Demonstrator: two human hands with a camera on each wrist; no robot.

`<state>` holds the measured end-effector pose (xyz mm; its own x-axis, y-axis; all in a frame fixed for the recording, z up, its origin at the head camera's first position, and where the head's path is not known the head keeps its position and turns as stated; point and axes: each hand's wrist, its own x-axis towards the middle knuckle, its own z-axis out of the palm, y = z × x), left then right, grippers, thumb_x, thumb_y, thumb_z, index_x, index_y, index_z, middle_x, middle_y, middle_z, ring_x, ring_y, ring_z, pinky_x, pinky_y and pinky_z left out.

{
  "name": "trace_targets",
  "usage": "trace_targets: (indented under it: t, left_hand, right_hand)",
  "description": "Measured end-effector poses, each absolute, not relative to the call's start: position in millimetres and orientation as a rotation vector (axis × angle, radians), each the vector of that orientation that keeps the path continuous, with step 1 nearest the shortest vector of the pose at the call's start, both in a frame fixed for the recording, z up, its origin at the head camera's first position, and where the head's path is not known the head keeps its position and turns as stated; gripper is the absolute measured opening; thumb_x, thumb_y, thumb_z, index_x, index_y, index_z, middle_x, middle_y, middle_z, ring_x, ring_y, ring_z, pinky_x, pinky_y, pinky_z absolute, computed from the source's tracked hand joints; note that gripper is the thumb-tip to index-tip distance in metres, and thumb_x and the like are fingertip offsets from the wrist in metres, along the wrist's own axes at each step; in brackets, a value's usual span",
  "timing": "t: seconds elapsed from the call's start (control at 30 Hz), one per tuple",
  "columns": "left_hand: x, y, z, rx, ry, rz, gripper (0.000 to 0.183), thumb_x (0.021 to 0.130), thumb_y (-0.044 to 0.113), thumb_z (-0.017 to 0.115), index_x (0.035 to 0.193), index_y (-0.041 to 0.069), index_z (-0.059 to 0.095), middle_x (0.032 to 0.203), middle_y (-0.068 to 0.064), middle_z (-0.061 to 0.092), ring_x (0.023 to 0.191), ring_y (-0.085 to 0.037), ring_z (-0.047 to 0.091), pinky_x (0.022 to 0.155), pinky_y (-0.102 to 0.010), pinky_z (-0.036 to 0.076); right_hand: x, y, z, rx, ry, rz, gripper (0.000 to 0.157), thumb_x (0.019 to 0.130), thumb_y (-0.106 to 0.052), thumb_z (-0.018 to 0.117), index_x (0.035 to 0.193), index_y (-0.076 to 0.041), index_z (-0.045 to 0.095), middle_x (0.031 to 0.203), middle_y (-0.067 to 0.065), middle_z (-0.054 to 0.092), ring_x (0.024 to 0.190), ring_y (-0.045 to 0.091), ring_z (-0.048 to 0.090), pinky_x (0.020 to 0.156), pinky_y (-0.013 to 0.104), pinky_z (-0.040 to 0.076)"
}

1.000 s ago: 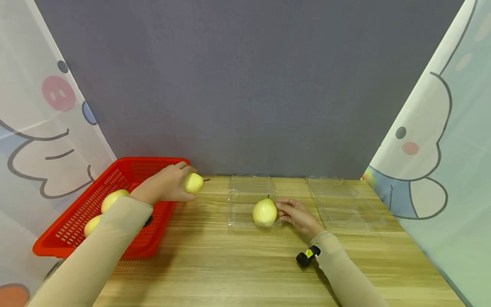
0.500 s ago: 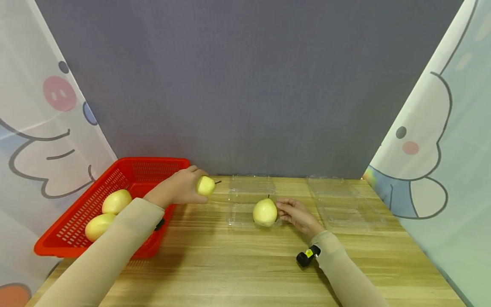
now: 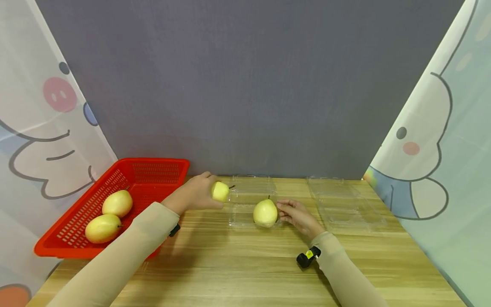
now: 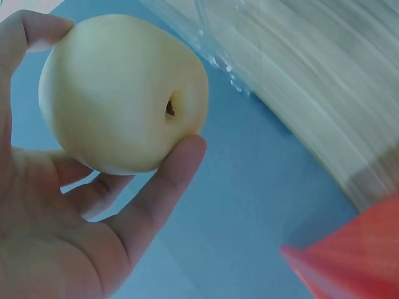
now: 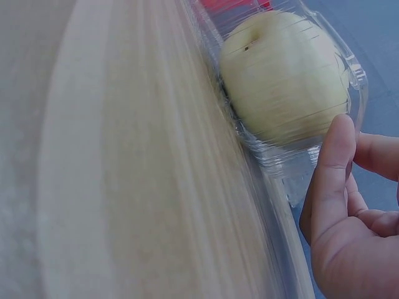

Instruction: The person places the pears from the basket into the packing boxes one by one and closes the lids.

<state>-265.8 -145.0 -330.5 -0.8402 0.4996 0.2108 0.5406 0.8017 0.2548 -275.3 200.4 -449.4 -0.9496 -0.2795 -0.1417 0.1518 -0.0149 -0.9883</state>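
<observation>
My left hand [image 3: 199, 192] grips a yellow pear [image 3: 220, 191] above the table, just left of a clear plastic clamshell box [image 3: 239, 198]. In the left wrist view, thumb and fingers curl round the pear [image 4: 124, 93], its hollow end facing the camera. Another pear [image 3: 265, 212] sits inside the clear box, stem up. My right hand [image 3: 301, 217] pinches that box's right edge; the right wrist view has the thumb [image 5: 336, 149] against the clear wall [image 5: 358, 75] beside the pear [image 5: 283, 78].
A red plastic basket [image 3: 159, 170] stands on the left with two pears [image 3: 117, 203] in it. On the right lies a second clear clamshell box [image 3: 341, 204], lid open. A grey panel [image 3: 245, 85] backs the wooden table [image 3: 245, 268], and printed cloths hang on both sides.
My left hand has carried its pear right, from over the basket's edge to beside the clear box, uncovering the two pears in the basket. The right hand has stayed still.
</observation>
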Motion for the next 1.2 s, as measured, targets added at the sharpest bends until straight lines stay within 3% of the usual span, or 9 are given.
trace_targets:
  t: [0.53, 0.97, 1.2]
  left_hand:
    - [-259, -118, -337, -0.718, -2.893, -0.571, 0.067, 0.068, 0.043, 0.073, 0.122, 0.003, 0.064, 0.106, -0.007, 0.057, 0.076, -0.020, 0.055, 0.059, -0.030, 0.047]
    - [-259, -104, -346, -0.768, -2.864, -0.623, 0.068, 0.071, 0.042, 0.073, 0.124, 0.000, 0.064, 0.117, -0.014, 0.064, 0.089, -0.023, 0.061, 0.071, -0.034, 0.052]
    - [-262, -95, -353, -0.755, -2.854, -0.633, 0.064, 0.071, 0.044, 0.072, 0.119, 0.002, 0.067, 0.113, -0.013, 0.064, 0.088, -0.023, 0.060, 0.069, -0.034, 0.052]
  right_hand:
    - [-275, 201, -450, -0.138, 1.953, -2.049, 0.050, 0.104, -0.015, 0.057, 0.142, 0.011, 0.038, 0.104, 0.006, 0.055, 0.084, 0.012, 0.055, 0.071, 0.020, 0.054]
    - [-276, 201, -451, -0.134, 1.951, -2.054, 0.048, 0.104, -0.015, 0.056, 0.140, 0.012, 0.039, 0.103, 0.007, 0.055, 0.083, 0.012, 0.055, 0.071, 0.021, 0.054]
    - [-276, 201, -451, -0.146, 1.957, -2.044, 0.048, 0.104, -0.016, 0.057, 0.139, 0.012, 0.039, 0.104, 0.007, 0.054, 0.084, 0.012, 0.055, 0.072, 0.021, 0.054]
